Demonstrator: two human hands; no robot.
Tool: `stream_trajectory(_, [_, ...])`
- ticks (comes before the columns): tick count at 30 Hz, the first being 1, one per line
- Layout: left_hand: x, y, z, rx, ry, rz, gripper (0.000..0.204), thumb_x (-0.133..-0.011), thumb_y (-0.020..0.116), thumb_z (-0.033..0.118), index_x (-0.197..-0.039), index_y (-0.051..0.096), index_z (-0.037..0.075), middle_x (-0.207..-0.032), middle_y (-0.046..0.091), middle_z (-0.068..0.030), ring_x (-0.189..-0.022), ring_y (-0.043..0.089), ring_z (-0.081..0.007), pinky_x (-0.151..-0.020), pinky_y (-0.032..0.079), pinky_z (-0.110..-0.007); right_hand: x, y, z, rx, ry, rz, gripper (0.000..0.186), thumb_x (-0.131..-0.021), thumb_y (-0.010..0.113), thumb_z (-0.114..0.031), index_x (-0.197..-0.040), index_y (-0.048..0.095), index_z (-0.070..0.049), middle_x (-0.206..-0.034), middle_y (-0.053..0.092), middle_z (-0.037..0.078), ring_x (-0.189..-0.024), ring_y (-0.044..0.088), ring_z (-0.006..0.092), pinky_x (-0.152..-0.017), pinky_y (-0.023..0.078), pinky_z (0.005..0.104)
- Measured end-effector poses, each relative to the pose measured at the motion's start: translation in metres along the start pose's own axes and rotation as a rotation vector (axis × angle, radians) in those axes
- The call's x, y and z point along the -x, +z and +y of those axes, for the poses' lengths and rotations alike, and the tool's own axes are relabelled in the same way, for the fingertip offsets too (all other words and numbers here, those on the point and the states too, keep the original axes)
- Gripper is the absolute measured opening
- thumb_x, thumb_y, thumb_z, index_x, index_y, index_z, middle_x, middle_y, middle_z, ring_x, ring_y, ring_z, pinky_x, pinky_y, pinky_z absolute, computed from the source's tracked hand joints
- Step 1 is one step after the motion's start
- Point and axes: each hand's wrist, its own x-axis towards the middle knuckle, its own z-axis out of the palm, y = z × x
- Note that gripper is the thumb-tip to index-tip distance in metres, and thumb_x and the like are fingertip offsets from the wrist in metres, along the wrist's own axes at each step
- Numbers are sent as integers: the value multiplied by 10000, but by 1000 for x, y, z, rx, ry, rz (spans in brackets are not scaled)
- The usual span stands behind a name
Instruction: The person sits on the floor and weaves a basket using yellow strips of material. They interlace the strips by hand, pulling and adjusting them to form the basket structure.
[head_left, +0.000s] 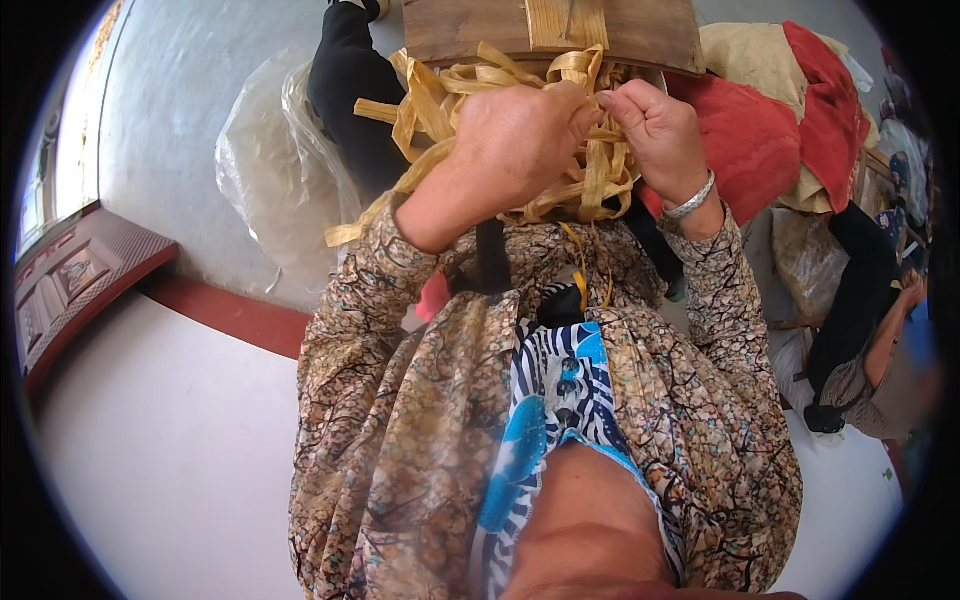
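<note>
Flat yellow-tan strips, like straw or palm leaf (425, 108), lie interlaced in a loose tangle in front of my chest, against the near edge of a wooden board (450, 28). My left hand (530, 135) is closed with its back toward me, its fingertips pinching at a strip on the right side of the bundle. Beside it my right hand (652, 125), with a pale bracelet at the wrist, pinches thumb to forefinger at the same place. The fingertips of both hands nearly meet. What lies between them is mostly hidden.
A clear plastic bag (275, 165) stands on the grey floor at the left. Red cloth (745, 135) and beige cloth (755, 55) lie to the right. Another person's arm (885, 335) shows at the far right. A carved dark-red door panel (85, 275) is at the left edge.
</note>
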Motion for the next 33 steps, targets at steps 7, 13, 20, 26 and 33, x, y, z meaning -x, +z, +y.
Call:
stream_trajectory(7, [-12,-2,-27,605,-56,29,332,-978,540,331,-875,686,52,-566,560,-9,-521,550,-154,-499,411,-305,41,1,-73,-1039,138,-431,190,-933,586,-61,-1078,672,24,-715,578,-36,-570,494,53,-511,402,222])
stream_trajectory(13, [8,25,16,1362,-268,-144,306,-1025,456,252,-1124,587,-6,-719,458,49,-643,414,-46,-553,370,-213,11,4,-29,-1243,141,-48,240,-964,564,-92,-1154,642,32,-800,613,-11,-663,531,47,-599,452,217])
stream_trajectory(20, [2,55,15,1513,-324,15,232,-970,546,137,-1144,558,-17,-779,528,32,-682,448,-33,-582,374,-194,2,33,-6,-372,-25,267,235,-919,631,-179,-1119,682,-66,-1007,711,53,-871,667,155,-798,514,249])
stream_trajectory(26, [4,48,-12,1470,-381,-261,170,-954,564,136,-1066,571,8,-732,526,32,-600,466,-55,-512,367,-225,-3,16,-10,265,-223,296,200,-875,644,-203,-1057,703,-147,-904,683,47,-779,646,256,-693,499,311])
stream_trajectory(33, [16,43,-21,77,179,169,379,-722,662,80,-1088,576,30,-789,583,-106,-654,605,-307,-560,477,-389,14,28,16,-324,114,-102,196,-941,592,-229,-957,695,-63,-868,674,10,-780,631,178,-731,484,299])
